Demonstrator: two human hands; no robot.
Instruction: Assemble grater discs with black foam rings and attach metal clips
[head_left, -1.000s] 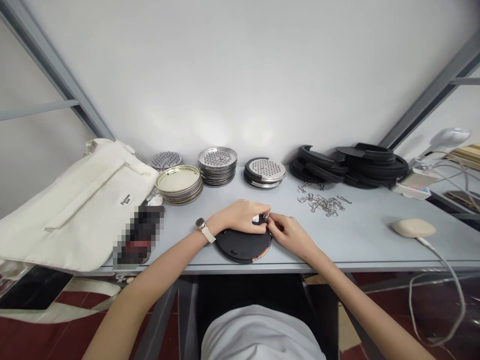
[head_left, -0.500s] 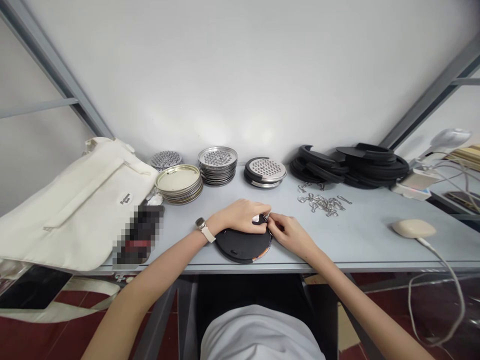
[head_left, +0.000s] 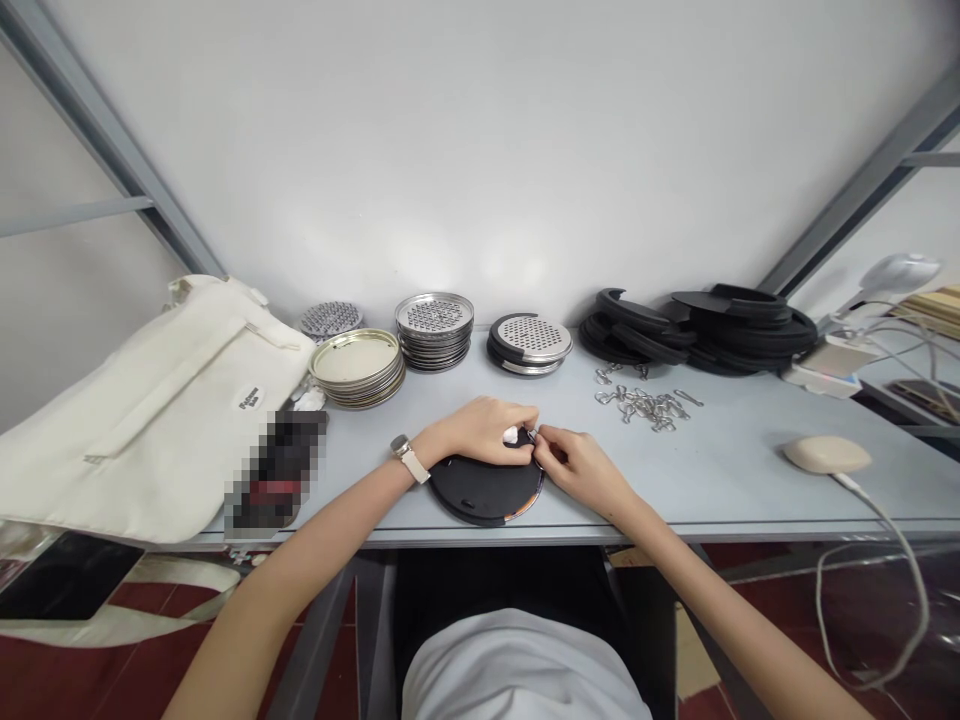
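Note:
A round black disc [head_left: 484, 490] with an orange and metal rim showing at its lower right lies on the table before me. My left hand [head_left: 491, 430] is over its upper part, its fingers curled and closed at the disc's upper right edge. Something small and white [head_left: 511, 436] shows by that hand's fingers; I cannot make out what it is. My right hand [head_left: 581, 468] pinches at the right edge, by a small shiny metal clip [head_left: 532, 435] where the two hands meet. The fingertips partly hide the clip.
Behind stand stacked metal grater discs [head_left: 436, 330], cream-coloured lids [head_left: 356, 365], a black-rimmed grater [head_left: 534, 340] and black plastic parts [head_left: 750, 335]. Loose metal clips [head_left: 649, 408] lie right of centre. A white bag [head_left: 150, 420] is at left; a cream corded device [head_left: 827, 455] at right.
Both hands stay at the disc's upper right edge. The left hand's fingertips have shifted very slightly; the disc and everything else stay where they were.

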